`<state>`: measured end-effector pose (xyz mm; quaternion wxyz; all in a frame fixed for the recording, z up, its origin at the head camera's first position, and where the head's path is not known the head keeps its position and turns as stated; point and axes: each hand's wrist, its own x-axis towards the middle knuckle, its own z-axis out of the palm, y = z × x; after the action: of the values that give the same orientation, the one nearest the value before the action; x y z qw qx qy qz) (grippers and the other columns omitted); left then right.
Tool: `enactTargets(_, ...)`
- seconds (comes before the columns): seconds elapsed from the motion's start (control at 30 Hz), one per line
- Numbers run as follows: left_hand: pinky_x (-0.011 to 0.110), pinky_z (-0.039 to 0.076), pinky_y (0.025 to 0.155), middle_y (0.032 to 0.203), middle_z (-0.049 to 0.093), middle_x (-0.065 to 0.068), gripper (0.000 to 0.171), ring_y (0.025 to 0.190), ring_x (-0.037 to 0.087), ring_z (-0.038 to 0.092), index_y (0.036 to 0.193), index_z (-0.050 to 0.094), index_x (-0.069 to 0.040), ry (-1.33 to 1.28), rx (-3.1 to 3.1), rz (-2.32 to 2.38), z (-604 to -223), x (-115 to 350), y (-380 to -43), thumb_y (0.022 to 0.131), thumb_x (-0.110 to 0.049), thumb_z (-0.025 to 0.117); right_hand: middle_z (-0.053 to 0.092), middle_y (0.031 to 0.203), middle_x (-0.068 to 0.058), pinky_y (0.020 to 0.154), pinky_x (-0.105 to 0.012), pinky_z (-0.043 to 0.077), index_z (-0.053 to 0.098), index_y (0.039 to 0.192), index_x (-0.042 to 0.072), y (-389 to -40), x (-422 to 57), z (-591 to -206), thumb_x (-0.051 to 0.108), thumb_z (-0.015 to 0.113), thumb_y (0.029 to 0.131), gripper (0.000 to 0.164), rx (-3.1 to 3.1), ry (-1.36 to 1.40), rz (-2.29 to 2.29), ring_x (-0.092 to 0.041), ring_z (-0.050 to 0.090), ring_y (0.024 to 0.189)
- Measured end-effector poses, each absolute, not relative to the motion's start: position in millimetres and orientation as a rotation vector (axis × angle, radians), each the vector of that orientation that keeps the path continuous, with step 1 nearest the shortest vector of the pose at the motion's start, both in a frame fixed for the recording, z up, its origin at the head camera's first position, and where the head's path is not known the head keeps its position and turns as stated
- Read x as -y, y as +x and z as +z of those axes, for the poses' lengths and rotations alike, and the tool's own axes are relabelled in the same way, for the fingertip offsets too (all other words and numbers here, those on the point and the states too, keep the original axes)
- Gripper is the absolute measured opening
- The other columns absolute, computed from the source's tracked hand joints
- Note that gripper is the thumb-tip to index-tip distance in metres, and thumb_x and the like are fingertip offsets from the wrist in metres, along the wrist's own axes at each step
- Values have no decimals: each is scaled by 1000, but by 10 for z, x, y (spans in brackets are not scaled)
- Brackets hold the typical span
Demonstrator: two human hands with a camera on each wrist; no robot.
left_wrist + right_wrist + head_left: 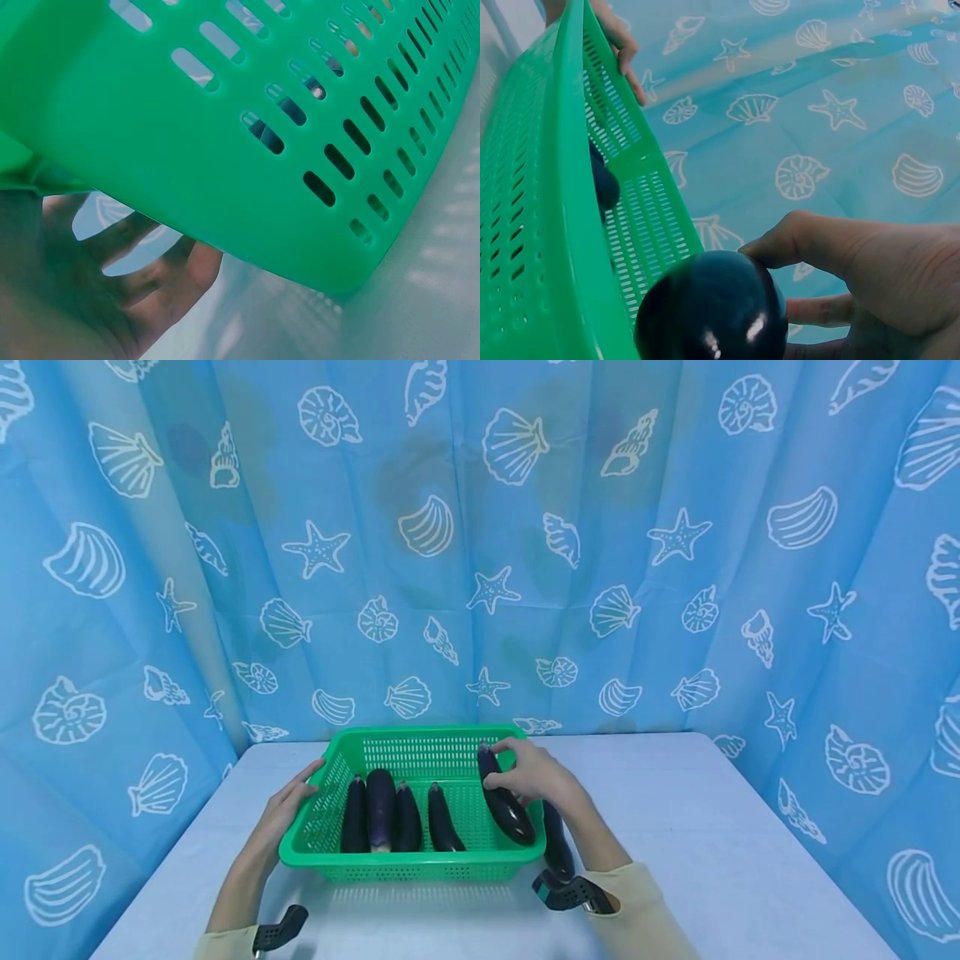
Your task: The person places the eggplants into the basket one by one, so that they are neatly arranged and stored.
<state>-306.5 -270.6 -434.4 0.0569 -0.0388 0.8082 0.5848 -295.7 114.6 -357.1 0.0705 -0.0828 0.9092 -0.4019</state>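
My right hand (534, 770) grips a dark, glossy eggplant (504, 802) near its stem, thumb on one side and fingers on the other. The eggplant slants over the right end of a green plastic basket (390, 860). Its rounded end (712, 311) faces the camera in the right wrist view. My left hand (283, 810) holds the basket's left rim; its fingers (176, 289) show against the outer wall in the left wrist view. Several eggplants (381, 810) lie side by side inside the basket, stems mostly toward the back.
Another eggplant (557, 843) lies on the table just outside the basket's right wall, partly hidden by the right wrist. The white-covered table (697, 827) extends to the right. A blue shell-patterned curtain (495, 543) hangs behind and along both sides.
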Motion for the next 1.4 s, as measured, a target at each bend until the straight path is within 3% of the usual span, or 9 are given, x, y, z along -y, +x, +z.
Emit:
enactTargets(0.33, 58, 26, 116, 166, 13, 13, 59, 148, 41, 22, 157, 23, -32, -99, -2462, 1782, -4335, 2707, -3041, 100, -28, 39, 69, 86, -6, 56, -34, 56, 50, 141, 13, -2922, -1063, -3600, 26, 72, 86, 61, -2724, -279, -1193, -18, 63, 60)
enactTargets(0.67, 60, 27, 115, 166, 12, 13, 59, 148, 42, 23, 157, 23, -33, -122, -2462, 1780, -4322, 2687, -3049, 100, -29, 39, 67, 96, -11, 57, -34, 58, 49, 141, 10, -2925, -965, -3626, 23, 73, 85, 63, -2700, -279, -1182, -20, 65, 71)
enactTargets(1.4, 60, 24, 116, 166, 11, 12, 60, 149, 42, 19, 156, 22, -33, -131, -2445, 1784, -4337, 2702, -3080, 99, -29, 40, 63, 96, -12, 61, -41, 60, 49, 140, 7, -3000, -784, -3811, 21, 72, 86, 60, -2638, -265, -1144, -22, 64, 69)
